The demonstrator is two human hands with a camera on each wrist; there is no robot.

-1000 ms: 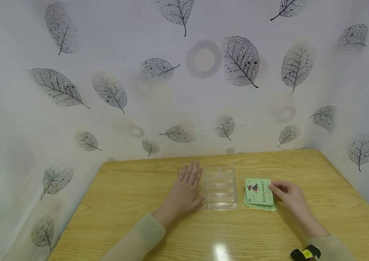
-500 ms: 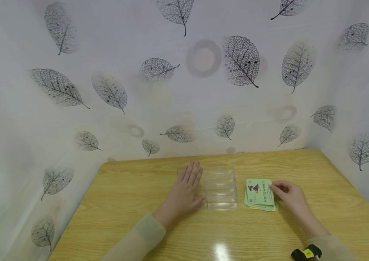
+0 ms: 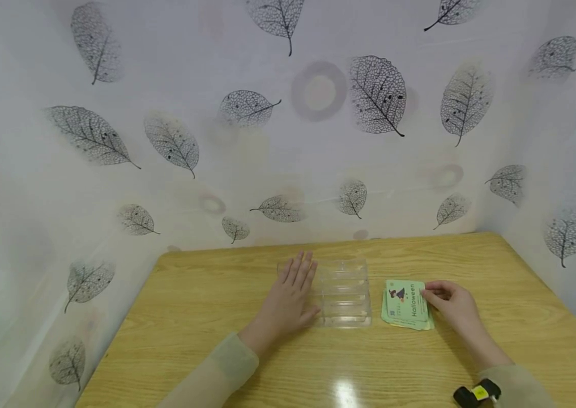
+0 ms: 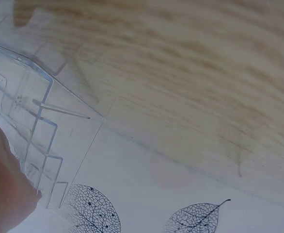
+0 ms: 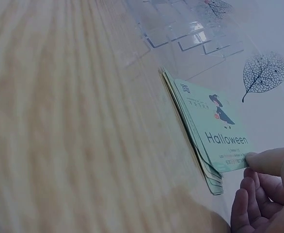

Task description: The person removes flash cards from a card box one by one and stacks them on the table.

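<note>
A clear plastic tiered rack [image 3: 346, 294] stands on the table, also visible in the left wrist view as stepped clear edges [image 4: 45, 121]. My left hand [image 3: 288, 297] lies against its left side with straight fingers, covering part of it. To the right of the rack is a stack of pale green cards [image 3: 407, 324], a little fanned out. The top one, a Halloween card [image 3: 405, 300], shows a witch figure and printed text. My right hand [image 3: 453, 309] pinches this card at its right edge, thumb on top, while the other fingers curl below in the right wrist view.
The wooden table [image 3: 206, 294] meets a wall covering with leaf prints [image 3: 308, 170] behind and at both sides. A black strap device with a yellow label [image 3: 478, 392] sits at the right wrist.
The Halloween card has slid very slightly to the right over the stack, under my right fingers. My left hand and the rack have stayed in place.
</note>
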